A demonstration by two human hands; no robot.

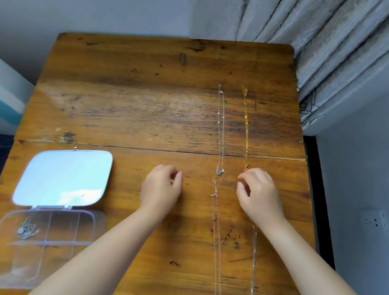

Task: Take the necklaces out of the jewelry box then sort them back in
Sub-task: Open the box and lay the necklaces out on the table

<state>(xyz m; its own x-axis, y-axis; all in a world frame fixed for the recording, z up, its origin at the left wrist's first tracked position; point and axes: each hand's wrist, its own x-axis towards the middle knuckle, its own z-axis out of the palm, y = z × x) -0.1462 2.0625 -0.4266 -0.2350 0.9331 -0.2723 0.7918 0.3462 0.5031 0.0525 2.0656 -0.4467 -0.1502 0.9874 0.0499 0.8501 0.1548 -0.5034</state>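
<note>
A worn wooden counter [130, 105] stands against a grey wall, with a pleated grey curtain [336, 42] hanging past its far right corner and a wall socket [375, 221] low on the right. At the near left sits a clear box [59, 241], its mirrored lid [62, 177] thrown open and lying flat; a small tangle of chain [27, 228] lies in its far left compartment. Four necklaces lie straight on the right half, well clear of the box: a silver chain [221, 126] and a gold chain [246, 126] at the far side, a rose chain [216, 243] and a second silver one [254, 265] nearer. The right forearm covers the far end of that last one. The left hand [160, 188] hovers loosely curled, holding nothing. The right hand [260, 194] has its fingertips pinched beside the gold chain's orange pendant [246, 169]; I cannot tell whether it grips anything.
</note>
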